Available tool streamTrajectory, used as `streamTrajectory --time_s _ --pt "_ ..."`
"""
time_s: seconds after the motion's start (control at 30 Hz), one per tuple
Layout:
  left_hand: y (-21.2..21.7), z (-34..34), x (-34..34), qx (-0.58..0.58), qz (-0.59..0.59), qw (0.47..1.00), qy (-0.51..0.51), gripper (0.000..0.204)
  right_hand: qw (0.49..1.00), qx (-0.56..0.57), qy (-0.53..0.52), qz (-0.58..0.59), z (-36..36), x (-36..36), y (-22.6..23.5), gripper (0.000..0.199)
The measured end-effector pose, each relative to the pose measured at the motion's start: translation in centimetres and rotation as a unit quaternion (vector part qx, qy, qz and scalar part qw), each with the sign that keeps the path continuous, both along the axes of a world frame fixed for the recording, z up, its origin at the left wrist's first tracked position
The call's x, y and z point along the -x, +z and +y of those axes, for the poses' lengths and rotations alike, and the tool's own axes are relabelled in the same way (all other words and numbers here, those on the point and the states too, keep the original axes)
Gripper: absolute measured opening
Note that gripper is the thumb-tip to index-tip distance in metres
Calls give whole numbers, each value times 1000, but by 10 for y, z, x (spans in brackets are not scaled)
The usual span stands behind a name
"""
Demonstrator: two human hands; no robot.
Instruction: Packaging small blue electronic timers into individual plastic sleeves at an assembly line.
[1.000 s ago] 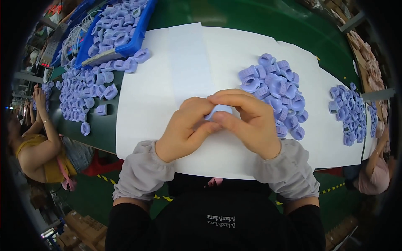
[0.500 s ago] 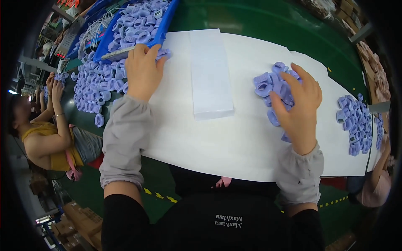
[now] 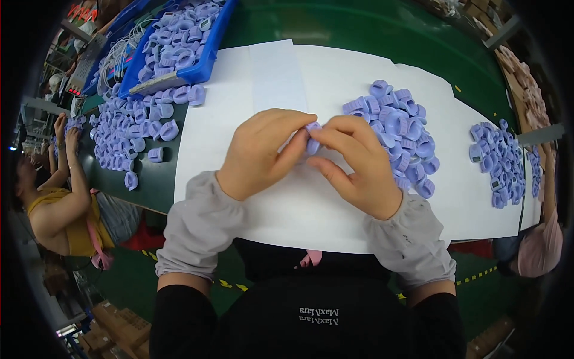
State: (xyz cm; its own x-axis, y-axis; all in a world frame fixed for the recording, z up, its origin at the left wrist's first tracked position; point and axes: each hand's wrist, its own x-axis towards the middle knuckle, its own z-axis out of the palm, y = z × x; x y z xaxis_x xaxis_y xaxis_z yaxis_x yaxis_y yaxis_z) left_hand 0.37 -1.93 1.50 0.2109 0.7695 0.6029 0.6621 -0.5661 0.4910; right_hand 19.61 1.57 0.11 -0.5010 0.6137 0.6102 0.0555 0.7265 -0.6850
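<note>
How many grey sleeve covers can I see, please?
2: left sleeve cover, worn just behind the left hand; right sleeve cover, worn just behind the right hand. I see no others.

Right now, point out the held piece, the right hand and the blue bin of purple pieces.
Held piece (image 3: 313, 145): head view, its lower end.
Right hand (image 3: 366, 166): head view, the back.
Blue bin (image 3: 205, 68): head view, wall at its near right corner.

left hand (image 3: 257, 152): pinching | right hand (image 3: 362, 170): thumb (image 3: 332, 173) spread | forearms (image 3: 200, 230): angled inward
</note>
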Motion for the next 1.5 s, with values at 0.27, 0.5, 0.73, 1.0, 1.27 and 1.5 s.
streamTrajectory --time_s 0.27,0.5,0.73,1.0,1.27,1.5 --pt "-8 -13 -18 236 -399 886 -20 21 996 -89 18 -4 1 -4 -4 43" --pt "-18 -13 -9 316 -342 873 -146 27 996 80 28 20 2 -12 3 45" --pt "-12 -11 0 255 -229 935 -90 25 965 228 40 124 0 -9 -1 44" --pt "-19 -25 36 234 -247 940 1 22 989 -24 6 -146 -8 12 -15 34" --pt "-38 -44 55 277 -289 916 13 23 982 -35 54 -179 -8 42 -24 32" --pt "-34 -55 48 312 -165 935 28 41 976 -75 -10 -206 -16 51 -34 23"
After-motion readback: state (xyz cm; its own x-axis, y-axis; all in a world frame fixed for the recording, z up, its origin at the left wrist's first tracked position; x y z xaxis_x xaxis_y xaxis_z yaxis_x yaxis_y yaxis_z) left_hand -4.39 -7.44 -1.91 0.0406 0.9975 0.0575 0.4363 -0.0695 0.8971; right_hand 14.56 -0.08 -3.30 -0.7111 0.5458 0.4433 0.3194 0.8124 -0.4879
